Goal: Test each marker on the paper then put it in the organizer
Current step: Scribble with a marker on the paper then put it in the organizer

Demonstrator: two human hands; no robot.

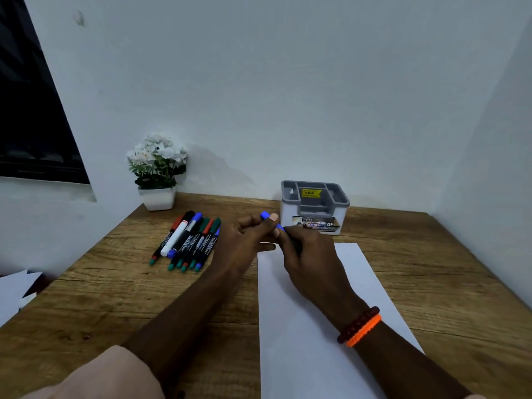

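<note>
Both hands, left (247, 234) and right (309, 254), pinch one blue marker (270, 220) above the paper (316, 326), likely uncapping; organizer (315, 207) waits beyond the paper.

Both arms reach forward and converge near centre. Left hand (247, 234) raised, back of hand up, fingers curled; thumb and forefinger pinch the blue cap end of a marker (266, 216), thumbnail visible on top. One finger juts out straight below, toward the right. Right hand (309, 254) sits just right of it and slightly lower, knuckles up, fingers wrapped around the marker's dark barrel. Hands touch at the fingertips. Right wrist wears two bands, dark red beads and orange. Left forearm bare, pale sleeve pushed up at the elbow.
</note>
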